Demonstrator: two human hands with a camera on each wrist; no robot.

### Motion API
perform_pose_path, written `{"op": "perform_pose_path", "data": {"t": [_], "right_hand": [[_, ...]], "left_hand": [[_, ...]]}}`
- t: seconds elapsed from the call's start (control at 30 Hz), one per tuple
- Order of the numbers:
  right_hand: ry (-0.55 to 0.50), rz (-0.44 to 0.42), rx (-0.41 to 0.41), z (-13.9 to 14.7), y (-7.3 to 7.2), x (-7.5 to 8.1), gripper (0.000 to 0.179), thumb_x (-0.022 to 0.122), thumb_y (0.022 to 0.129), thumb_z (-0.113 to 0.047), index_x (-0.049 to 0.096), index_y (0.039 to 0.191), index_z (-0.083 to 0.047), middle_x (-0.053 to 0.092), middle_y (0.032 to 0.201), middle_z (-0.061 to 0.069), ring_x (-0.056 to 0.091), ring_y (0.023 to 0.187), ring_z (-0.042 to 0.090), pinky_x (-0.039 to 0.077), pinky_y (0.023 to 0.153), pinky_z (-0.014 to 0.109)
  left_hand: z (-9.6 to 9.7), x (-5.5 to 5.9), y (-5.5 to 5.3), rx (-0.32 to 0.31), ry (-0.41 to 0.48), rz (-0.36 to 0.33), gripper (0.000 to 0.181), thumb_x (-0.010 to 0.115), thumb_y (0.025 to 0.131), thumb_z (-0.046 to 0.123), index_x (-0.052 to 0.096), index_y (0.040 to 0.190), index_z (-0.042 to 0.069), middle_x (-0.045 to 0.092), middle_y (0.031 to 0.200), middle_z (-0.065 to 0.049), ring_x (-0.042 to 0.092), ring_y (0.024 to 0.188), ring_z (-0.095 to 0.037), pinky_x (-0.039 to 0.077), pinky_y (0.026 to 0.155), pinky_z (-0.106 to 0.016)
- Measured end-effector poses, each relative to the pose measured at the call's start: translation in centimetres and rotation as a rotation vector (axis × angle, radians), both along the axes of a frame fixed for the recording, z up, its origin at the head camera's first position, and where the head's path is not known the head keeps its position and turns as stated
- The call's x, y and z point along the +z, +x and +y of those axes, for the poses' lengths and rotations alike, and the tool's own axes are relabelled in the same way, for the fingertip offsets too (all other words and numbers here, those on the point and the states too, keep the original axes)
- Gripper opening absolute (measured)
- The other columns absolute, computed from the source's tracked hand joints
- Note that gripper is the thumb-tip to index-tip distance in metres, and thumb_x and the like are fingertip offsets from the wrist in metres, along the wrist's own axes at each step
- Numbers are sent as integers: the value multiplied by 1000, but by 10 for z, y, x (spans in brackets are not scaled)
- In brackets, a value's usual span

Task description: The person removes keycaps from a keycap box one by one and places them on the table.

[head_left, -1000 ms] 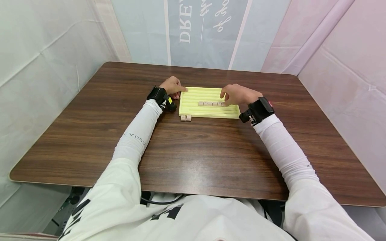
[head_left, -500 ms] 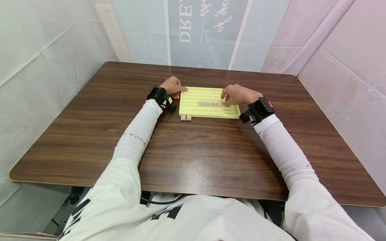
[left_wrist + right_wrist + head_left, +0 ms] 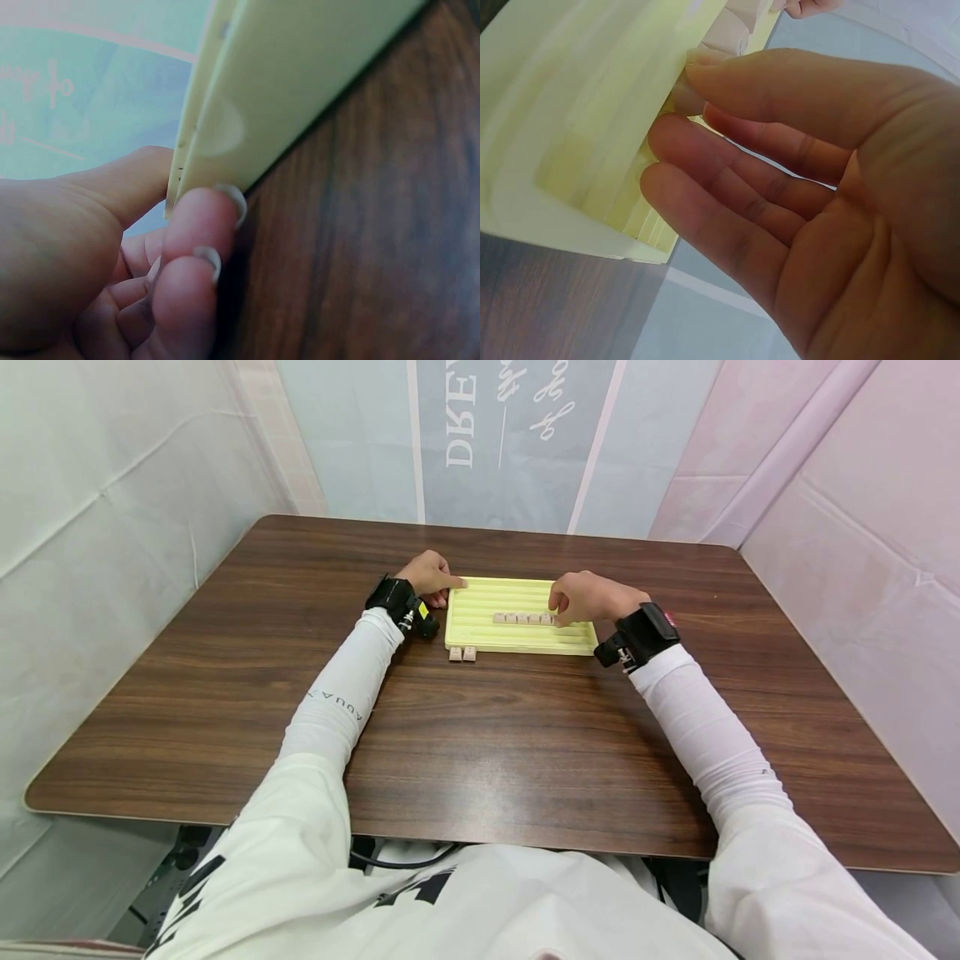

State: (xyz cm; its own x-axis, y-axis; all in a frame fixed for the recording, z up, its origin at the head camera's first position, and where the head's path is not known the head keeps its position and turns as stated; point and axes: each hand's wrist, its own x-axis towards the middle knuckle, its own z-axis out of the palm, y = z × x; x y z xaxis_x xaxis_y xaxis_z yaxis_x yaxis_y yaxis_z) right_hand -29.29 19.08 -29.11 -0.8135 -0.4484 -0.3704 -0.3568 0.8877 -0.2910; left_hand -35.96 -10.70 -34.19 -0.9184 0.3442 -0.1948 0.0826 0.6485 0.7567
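A yellow ridged keycap tray (image 3: 510, 596) lies flat near the back of the table. My left hand (image 3: 428, 577) grips its far left corner, thumb on top; the left wrist view shows fingertips against the tray's side wall (image 3: 262, 97). A row of beige keycaps (image 3: 517, 618) sits along one ridge of the tray. At the right end of that row my right hand (image 3: 596, 597) pinches a keycap (image 3: 685, 97) between thumb and fingers, as the right wrist view shows. From the head, the fingers mostly hide this keycap.
Two loose keycaps (image 3: 462, 654) stand side by side on the brown wooden table (image 3: 495, 735), just in front of the tray's near left edge. Pale curtains (image 3: 120, 510) hang around the table's back and sides.
The right hand has shifted very slightly at the row's right end. The left hand, tray and loose keycaps stay where they were.
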Motion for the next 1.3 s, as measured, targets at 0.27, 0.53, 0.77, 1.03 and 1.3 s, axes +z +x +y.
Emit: {"op": "perform_pose_path", "data": {"t": [0.27, 0.53, 0.77, 1.03, 1.3], "right_hand": [[-15, 9, -1, 1, -1, 0, 27, 64, 92, -15, 60, 117, -6, 60, 118, 15, 57, 108, 29, 48, 91, 43], [-27, 6, 6, 2, 0, -1, 24, 63, 93, -15, 62, 115, -7, 61, 117, 13, 58, 106, 28, 48, 90, 41], [-26, 8, 15, 3, 0, 0, 19, 63, 93, -14, 64, 112, -9, 62, 114, 13, 58, 103, 27, 48, 86, 40], [-23, 11, 20, 2, 0, 0, 17, 63, 93, -14, 65, 109, -9, 62, 112, 13, 58, 100, 26, 48, 84, 39], [-31, 7, 15, 2, 2, 1, 16, 63, 93, -13, 65, 108, -9, 62, 111, 12, 58, 99, 27, 47, 84, 39]], "left_hand": [[0, -1, -2, 2, 1, -3, 31, 66, 91, 33, 57, 82, 5, 58, 54, 3, 57, 44, -8, 53, 49, -24], [0, -3, -5, 6, -21, 1, 32, 66, 91, 35, 57, 83, 5, 58, 55, 2, 57, 44, -9, 54, 49, -25], [1, -1, -3, 2, -12, -8, 31, 66, 91, 34, 57, 84, 5, 59, 55, 3, 57, 44, -8, 54, 49, -24], [1, 1, 1, -1, -7, 3, 30, 65, 92, 33, 57, 84, 5, 58, 55, 3, 57, 44, -8, 53, 49, -23], [1, -1, -4, 8, -21, -4, 32, 66, 91, 34, 57, 83, 5, 58, 55, 2, 58, 44, -8, 55, 51, -25]]}}
